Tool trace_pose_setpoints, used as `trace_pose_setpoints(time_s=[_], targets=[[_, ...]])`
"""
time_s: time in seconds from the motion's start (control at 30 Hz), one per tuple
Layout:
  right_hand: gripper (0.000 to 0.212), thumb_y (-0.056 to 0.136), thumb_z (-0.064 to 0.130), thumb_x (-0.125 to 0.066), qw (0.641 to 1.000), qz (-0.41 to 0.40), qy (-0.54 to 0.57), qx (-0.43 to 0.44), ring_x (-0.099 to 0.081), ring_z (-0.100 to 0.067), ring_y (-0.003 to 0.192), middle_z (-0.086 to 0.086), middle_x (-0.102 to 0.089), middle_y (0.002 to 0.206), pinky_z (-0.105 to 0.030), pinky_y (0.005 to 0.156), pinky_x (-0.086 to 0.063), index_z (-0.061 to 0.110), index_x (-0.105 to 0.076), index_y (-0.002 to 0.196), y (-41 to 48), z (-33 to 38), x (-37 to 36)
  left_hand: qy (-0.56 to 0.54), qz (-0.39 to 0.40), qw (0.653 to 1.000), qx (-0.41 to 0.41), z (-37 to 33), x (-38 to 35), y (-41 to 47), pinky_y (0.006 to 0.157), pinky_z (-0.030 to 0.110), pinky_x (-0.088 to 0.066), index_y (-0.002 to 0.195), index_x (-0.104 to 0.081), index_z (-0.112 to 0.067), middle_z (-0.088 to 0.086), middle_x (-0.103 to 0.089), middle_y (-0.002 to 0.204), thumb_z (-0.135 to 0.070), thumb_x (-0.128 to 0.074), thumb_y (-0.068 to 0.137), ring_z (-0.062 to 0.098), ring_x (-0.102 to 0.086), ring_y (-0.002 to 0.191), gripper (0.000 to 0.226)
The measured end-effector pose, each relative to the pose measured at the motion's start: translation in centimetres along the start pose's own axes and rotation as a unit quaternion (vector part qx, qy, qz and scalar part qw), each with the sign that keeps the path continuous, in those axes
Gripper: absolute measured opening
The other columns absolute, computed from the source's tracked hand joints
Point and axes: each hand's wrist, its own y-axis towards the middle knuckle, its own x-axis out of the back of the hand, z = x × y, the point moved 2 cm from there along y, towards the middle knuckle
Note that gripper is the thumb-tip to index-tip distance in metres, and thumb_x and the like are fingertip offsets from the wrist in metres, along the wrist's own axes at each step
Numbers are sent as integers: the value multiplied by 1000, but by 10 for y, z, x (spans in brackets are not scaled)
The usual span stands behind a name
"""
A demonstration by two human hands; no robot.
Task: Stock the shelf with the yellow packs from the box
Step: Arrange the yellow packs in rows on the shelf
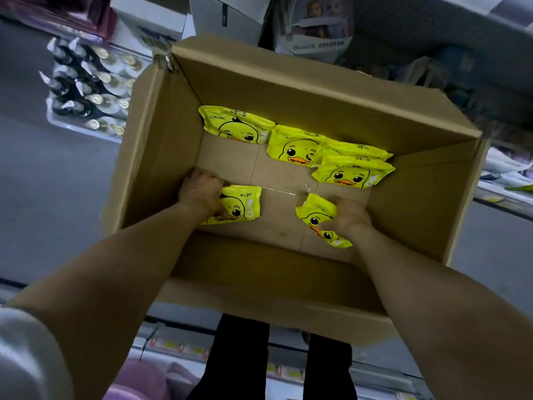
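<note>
Both arms down in the open cardboard box [161, 145]. Left hand [200, 192] clamped on a yellow duck pack [242, 204] at the near-left floor; right hand [350, 217] clamped on another yellow pack [315, 212], tilted, near-right. Four more packs [291, 147] lie along the far wall — some overlapping.

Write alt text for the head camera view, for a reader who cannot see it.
Both hands reach into an open cardboard box, the left hand and right hand each gripping a yellow duck-print pack. Four more yellow packs lie along the far wall, with stocked store shelves blurred around it.
</note>
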Motion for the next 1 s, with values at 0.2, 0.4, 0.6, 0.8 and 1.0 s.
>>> trace_pose_setpoints(time_s=[0.2,0.4,0.6,0.8,1.0], targets=[[53,66,46,-88,980,60,189,-7,-68,-25,104,-6,-74,109,-36,95,-51,17,-74,107,-26,1,4,-180,34,983,26,-10,7,-25,90,37,-50,124,-59,-26,8,-59,124,-50,-87,59,28,-53,118,74],[58,70,38,-88,973,31,215,77,-60,-25,116,-4,-68,121,-34,102,-45,21,-67,121,-65,-1,50,-237,20,971,29,-35,57,-68,91,36,-51,121,-64,-16,9,-66,117,-47,-85,66,28,-59,114,67],[69,63,43,-90,980,-23,168,108,-61,-25,114,-1,-66,119,-31,91,-49,18,-63,122,-108,-34,102,-254,-9,967,-7,-78,112,-126,101,34,-45,130,-59,-23,-2,-63,123,-44,-84,69,25,-56,119,69],[50,71,30,-88,965,-101,164,180,-64,-23,102,0,-69,109,-26,80,-46,19,-68,116,-183,-109,176,-274,-35,961,-7,-148,159,-199,95,40,-52,126,-61,-9,7,-68,117,-44,-89,62,27,-65,106,78],[39,70,30,-87,938,-222,186,193,-65,-21,93,-3,-72,104,-29,83,-50,19,-71,105,-274,-230,259,-244,-94,961,-91,-263,217,-305,73,33,-55,104,-67,-10,5,-71,93,-25,-87,70,21,-68,75,42]])
